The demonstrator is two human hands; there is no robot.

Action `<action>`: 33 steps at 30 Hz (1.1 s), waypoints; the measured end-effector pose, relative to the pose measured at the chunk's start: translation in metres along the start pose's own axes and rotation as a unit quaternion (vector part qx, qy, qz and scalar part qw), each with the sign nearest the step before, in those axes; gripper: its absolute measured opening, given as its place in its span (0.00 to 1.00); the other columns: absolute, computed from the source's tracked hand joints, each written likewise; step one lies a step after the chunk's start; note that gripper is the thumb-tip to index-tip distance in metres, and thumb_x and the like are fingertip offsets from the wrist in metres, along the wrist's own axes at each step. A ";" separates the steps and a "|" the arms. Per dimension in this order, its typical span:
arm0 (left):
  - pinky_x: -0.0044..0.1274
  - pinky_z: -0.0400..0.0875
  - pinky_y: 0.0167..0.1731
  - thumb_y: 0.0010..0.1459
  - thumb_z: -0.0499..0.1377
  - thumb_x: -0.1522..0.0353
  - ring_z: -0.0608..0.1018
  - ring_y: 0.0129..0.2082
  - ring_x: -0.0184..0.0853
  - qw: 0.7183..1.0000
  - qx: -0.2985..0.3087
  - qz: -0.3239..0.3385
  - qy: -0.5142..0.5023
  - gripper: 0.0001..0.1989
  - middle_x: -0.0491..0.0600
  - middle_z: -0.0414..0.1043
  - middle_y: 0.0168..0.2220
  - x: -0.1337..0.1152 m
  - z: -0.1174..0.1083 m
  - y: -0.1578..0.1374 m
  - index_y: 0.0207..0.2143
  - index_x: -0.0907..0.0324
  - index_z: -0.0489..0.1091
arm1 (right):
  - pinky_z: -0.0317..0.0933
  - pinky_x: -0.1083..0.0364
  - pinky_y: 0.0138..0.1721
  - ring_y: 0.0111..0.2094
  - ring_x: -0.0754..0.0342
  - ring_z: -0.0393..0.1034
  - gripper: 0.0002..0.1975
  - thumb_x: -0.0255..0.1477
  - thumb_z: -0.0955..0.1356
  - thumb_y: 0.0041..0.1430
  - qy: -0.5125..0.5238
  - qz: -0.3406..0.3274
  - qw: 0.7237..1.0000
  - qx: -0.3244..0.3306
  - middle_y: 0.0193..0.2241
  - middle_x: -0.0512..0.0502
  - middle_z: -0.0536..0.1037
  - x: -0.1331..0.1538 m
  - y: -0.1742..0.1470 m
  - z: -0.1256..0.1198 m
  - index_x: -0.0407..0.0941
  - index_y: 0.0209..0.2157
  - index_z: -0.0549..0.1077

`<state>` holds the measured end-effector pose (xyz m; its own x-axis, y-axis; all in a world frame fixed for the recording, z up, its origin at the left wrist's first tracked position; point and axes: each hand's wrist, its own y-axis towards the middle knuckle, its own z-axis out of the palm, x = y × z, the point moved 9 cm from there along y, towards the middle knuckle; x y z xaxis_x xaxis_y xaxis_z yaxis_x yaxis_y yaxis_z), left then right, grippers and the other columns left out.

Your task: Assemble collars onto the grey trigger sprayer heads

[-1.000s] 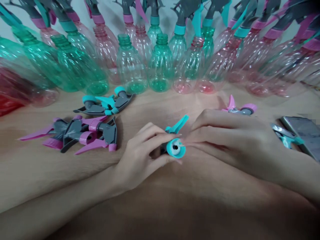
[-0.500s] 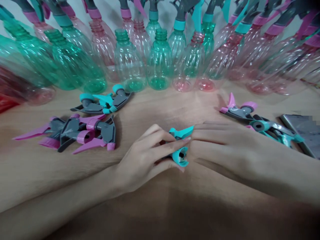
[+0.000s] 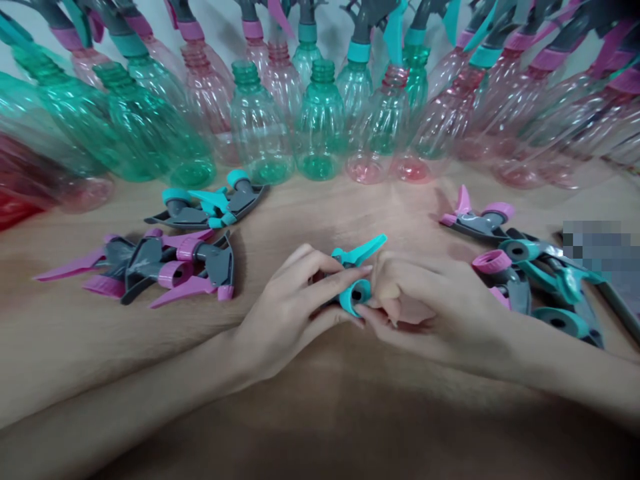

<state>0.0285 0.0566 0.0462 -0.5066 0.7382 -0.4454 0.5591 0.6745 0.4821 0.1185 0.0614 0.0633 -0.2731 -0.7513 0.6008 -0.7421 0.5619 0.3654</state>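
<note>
Two bare hands, right up close in the middle, and it's the left hand (image 3: 285,310) doing the holding: fingers closed around a teal-and-grey trigger sprayer head (image 3: 345,297), forefinger across the top, thumb underneath! The teal collar (image 3: 356,296) faces this way, open ring on show, and the teal trigger (image 3: 367,251) slants up to the right. In from the other side comes the right hand (image 3: 440,303), fingers curled, thumb tip right at the collar's lower rim; whether they pinch some small part, we cannot tell!

Out to the left on the wooden surface (image 3: 310,213), a tangle of magenta-and-grey sprayer heads (image 3: 143,263), and just behind it a teal-and-grey group (image 3: 215,208). Over to the right, beyond the right wrist, a mixed cluster: pink-collared sprayer heads (image 3: 493,261) in among teal-collared sprayer heads (image 3: 560,321), with a flat dark object (image 3: 624,300) beside them, partly pixelated.

And across the back, what a line-up! Clear green bottles (image 3: 320,127) and pink bottles (image 3: 377,127) crowd together, several in front with bare threaded necks, plenty behind topped with grey sprayers, all before a pale wall (image 3: 225,30)
</note>
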 end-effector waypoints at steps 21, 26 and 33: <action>0.28 0.69 0.38 0.64 0.56 0.68 0.70 0.39 0.37 0.999 -0.019 0.004 0.048 0.12 0.52 0.71 0.40 -0.001 -0.001 -0.003 0.50 0.60 0.68 | 0.49 0.55 0.18 0.20 0.56 0.60 0.05 0.26 0.62 0.56 -0.240 0.096 0.964 -0.065 0.21 0.51 0.64 0.005 -0.003 0.001 0.46 0.27 0.60; 0.30 0.69 0.39 0.64 0.55 0.67 0.71 0.39 0.38 0.996 -0.008 0.022 0.087 0.13 0.53 0.72 0.39 -0.006 0.001 -0.004 0.50 0.62 0.68 | 0.45 0.56 0.15 0.18 0.54 0.61 0.07 0.25 0.60 0.53 -0.319 0.086 0.942 -0.054 0.18 0.47 0.64 0.014 -0.002 0.008 0.42 0.23 0.65; 0.30 0.69 0.34 0.65 0.54 0.66 0.71 0.38 0.40 0.994 -0.003 0.038 0.103 0.14 0.54 0.72 0.38 -0.010 0.002 -0.004 0.50 0.63 0.68 | 0.39 0.57 0.18 0.18 0.56 0.56 0.05 0.25 0.60 0.52 -0.241 0.145 0.959 -0.041 0.18 0.47 0.64 0.004 -0.006 0.015 0.43 0.24 0.64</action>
<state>0.0331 0.0462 0.0473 -0.5874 0.7717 -0.2439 0.5975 0.6167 0.5125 0.1133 0.0498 0.0530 -0.7267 -0.6205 0.2947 -0.5464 0.7822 0.2995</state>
